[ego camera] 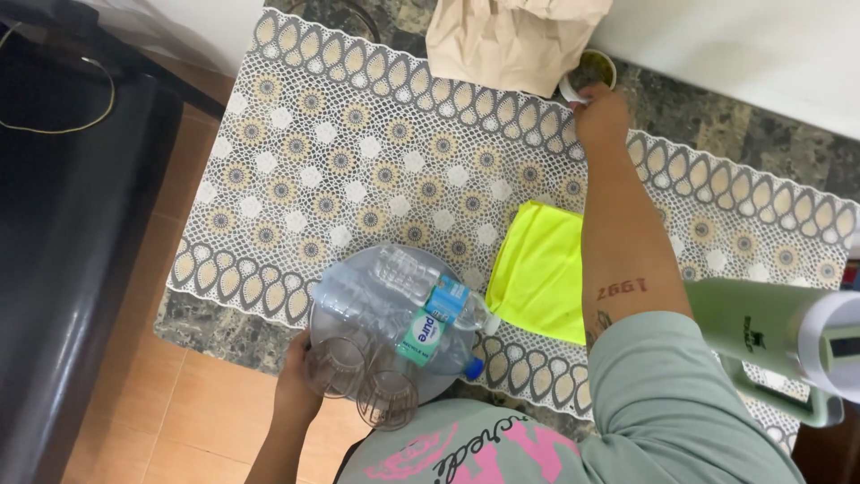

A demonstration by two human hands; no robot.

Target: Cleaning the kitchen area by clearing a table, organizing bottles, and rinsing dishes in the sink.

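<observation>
My left hand (294, 384) grips the near edge of a round grey tray (358, 278) held over the table's front edge. On the tray lie two clear plastic bottles (421, 314) with blue caps, and two clear glasses (363, 381) stand at its near side. My right hand (598, 115) reaches across the table and holds a small white cup (591, 72) with something green inside, at the far edge next to a brown paper bag (511, 40).
A lace cloth (340, 152) covers a dark stone table. A bright yellow-green cloth (540, 269) lies folded near my right forearm. A pale green tumbler with a handle (770, 336) stands at the right. A dark sofa (63, 224) sits at the left.
</observation>
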